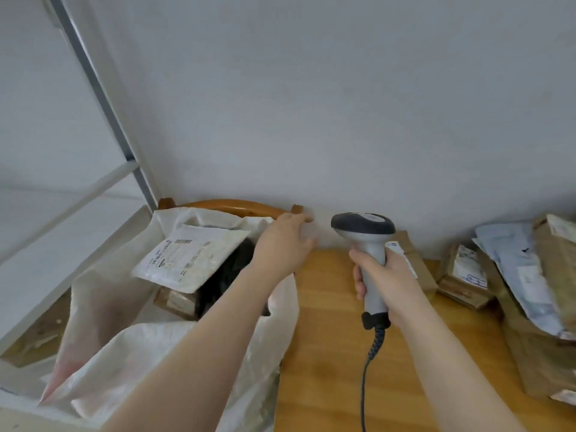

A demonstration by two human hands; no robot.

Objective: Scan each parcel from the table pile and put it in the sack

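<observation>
Left hand (285, 241): over sack (118, 347) rim, fingers loose, holding nothing.
Right hand (386, 275): clenched round scanner (363, 227) handle.
Pile (530, 275): lay on table (330, 338), far right.
Handling: boxes (464, 277) likely stiff, so grip across the sides; mailers (517, 260) likely limp and slick, so pinch an edge.

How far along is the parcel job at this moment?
Done: a white mailer and a brown box lie in the sack. In hand: the right hand grips the scanner; the left hand hovers open at the sack's rim, holding nothing. Left: several parcels on the table.
</observation>
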